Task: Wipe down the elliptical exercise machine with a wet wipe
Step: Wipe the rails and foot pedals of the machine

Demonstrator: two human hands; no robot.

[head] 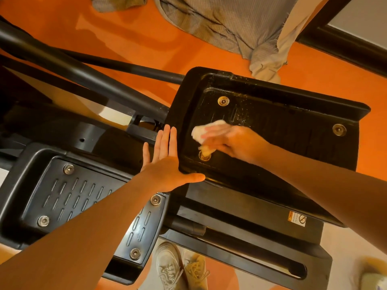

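Observation:
The elliptical machine fills the view, black, with two foot pedals. On the right pedal, which looks wet and speckled, my right hand presses a white wet wipe flat against the pedal's near-left part, fingers blurred. My left hand lies open with straight fingers against the left rim of that pedal, thumb along its near edge. The left pedal sits lower left, ribbed, partly under my left forearm.
Black frame bars cross the upper left over an orange floor. A striped grey cloth lies at the top. A pair of pale shoes stands at the bottom below the machine's rear base.

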